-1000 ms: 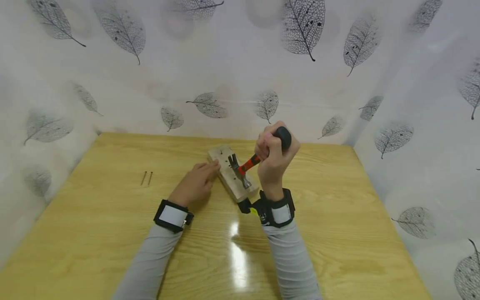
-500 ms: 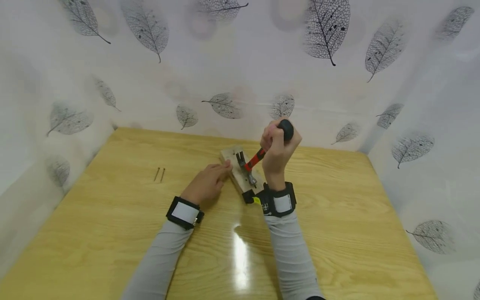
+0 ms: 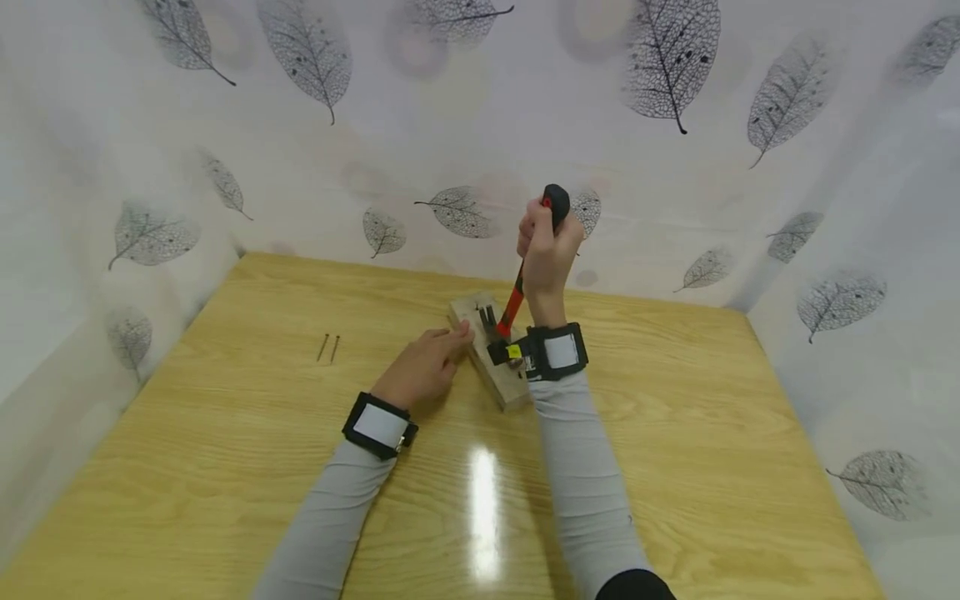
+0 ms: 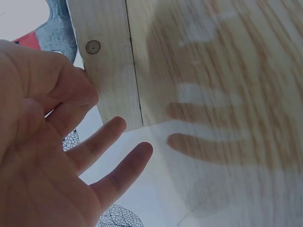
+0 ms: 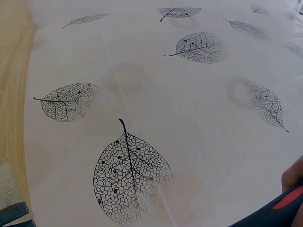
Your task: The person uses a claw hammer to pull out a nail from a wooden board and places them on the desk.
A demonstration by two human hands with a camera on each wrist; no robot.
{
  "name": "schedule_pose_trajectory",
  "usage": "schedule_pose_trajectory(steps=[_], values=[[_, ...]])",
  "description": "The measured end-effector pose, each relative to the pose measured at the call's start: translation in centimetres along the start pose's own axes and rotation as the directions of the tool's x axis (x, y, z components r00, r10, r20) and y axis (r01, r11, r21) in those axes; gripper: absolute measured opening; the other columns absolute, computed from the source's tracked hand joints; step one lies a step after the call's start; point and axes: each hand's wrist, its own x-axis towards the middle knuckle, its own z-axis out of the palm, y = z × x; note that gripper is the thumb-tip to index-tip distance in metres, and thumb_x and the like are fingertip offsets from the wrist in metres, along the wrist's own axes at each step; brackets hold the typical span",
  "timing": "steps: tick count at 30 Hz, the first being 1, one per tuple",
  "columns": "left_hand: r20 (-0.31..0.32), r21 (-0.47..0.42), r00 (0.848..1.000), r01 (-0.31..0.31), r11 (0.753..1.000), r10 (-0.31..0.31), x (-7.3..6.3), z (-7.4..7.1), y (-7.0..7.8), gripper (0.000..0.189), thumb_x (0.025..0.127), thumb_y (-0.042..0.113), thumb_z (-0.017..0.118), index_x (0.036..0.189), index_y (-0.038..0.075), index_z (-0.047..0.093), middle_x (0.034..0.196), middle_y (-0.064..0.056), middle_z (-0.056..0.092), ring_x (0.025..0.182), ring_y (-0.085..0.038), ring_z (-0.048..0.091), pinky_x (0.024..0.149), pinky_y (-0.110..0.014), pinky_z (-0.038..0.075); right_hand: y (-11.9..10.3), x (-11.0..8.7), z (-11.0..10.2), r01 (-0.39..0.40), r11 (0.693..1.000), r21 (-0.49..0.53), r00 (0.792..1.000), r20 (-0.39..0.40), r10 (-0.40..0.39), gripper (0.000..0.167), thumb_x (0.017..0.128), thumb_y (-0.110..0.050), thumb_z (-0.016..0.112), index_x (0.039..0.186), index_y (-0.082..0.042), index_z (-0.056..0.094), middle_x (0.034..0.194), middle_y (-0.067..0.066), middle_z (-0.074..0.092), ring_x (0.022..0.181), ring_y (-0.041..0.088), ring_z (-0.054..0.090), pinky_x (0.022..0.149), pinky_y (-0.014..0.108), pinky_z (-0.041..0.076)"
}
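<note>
My right hand (image 3: pixel 549 250) grips a claw hammer (image 3: pixel 512 308) by its black and red handle, which stands steeply up. The hammer's head sits low over the wooden block (image 3: pixel 510 398), partly hidden by the right wrist camera. Its claw prongs (image 5: pixel 14 213) show at the lower left of the right wrist view. My left hand (image 3: pixel 420 367) presses against the block's left edge with its fingertips. In the left wrist view, two of its fingers (image 4: pixel 128 165) stretch out past the block. A round metal spot (image 4: pixel 93 47) shows on the block's side.
Two loose nails (image 3: pixel 328 348) lie side by side on the wooden table (image 3: pixel 247 433), left of my left hand. Behind the table hangs a pale curtain (image 3: pixel 480 125) with a leaf print. A black wrist camera (image 3: pixel 498 352) juts out close over the block.
My right hand has risen and swung the hammer handle more upright, its head staying low over the block. The left hand keeps its place on the block. The head view has shifted slightly.
</note>
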Motion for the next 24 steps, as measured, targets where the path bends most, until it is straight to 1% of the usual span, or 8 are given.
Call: schedule_pose_trajectory(steps=[5,9,13,17,20,24], values=[[-0.003,-0.008,1.0,-0.014,1.0,0.014,0.0,-0.3,0.1,0.059,0.099,0.002,0.055,0.155,0.011,0.04,0.161,-0.007,0.038,0.139,-0.036,0.047,0.116,-0.05,0.039,0.9,1.0,0.4,-0.056,0.998,-0.014,0.998,-0.004,0.056,0.024,0.098,-0.011,0.046,0.074,-0.01,0.047,0.053,-0.005,0.033,0.04,0.009,0.021,0.038,0.024,0.016],[0.013,-0.03,1.0,0.002,1.0,-0.002,0.0,-0.2,0.1,0.062,0.098,0.002,0.055,0.156,0.013,0.038,0.161,-0.007,0.039,0.139,-0.035,0.047,0.116,-0.05,0.039,1.7,1.7,1.1,-0.136,0.987,-0.081,0.991,-0.005,0.136,0.024,0.1,-0.011,0.049,0.077,-0.009,0.052,0.054,-0.004,0.039,0.04,0.009,0.027,0.039,0.024,0.022],[0.018,-0.024,1.0,-0.004,1.0,0.005,0.1,0.1,-0.3,0.065,0.097,0.002,0.055,0.157,0.016,0.036,0.16,-0.006,0.04,0.139,-0.034,0.048,0.115,-0.049,0.04,2.6,2.3,2.0,-0.201,0.958,-0.207,0.979,-0.008,0.204,0.022,0.102,-0.014,0.05,0.081,-0.01,0.057,0.058,0.0,0.047,0.043,0.012,0.035,0.043,0.026,0.029],[0.012,-0.023,1.0,-0.014,1.0,0.014,0.1,0.3,-0.4,0.065,0.096,0.0,0.056,0.156,0.017,0.037,0.161,-0.003,0.039,0.138,-0.033,0.049,0.115,-0.048,0.041,3.6,3.1,2.7,-0.23,0.923,-0.308,0.97,0.001,0.242,0.023,0.102,-0.017,0.048,0.083,-0.011,0.057,0.063,-0.001,0.05,0.048,0.013,0.039,0.048,0.028,0.032],[0.014,-0.038,1.0,-0.004,0.999,0.004,0.1,0.1,-0.3,0.066,0.095,0.0,0.057,0.156,0.017,0.038,0.161,-0.002,0.038,0.138,-0.033,0.048,0.115,-0.048,0.04,4.5,3.6,3.2,-0.241,0.902,-0.359,0.966,0.004,0.26,0.023,0.102,-0.019,0.048,0.086,-0.005,0.058,0.064,0.0,0.05,0.051,0.014,0.039,0.05,0.028,0.031],[0.028,-0.05,1.0,0.014,0.999,-0.013,0.0,0.0,-0.2,0.066,0.094,0.0,0.056,0.156,0.015,0.038,0.162,-0.003,0.039,0.14,-0.033,0.046,0.116,-0.048,0.039,5.7,4.1,4.0,-0.253,0.877,-0.407,0.959,0.016,0.284,0.027,0.102,-0.019,0.047,0.09,0.003,0.058,0.066,0.004,0.051,0.052,0.014,0.037,0.051,0.027,0.029]])
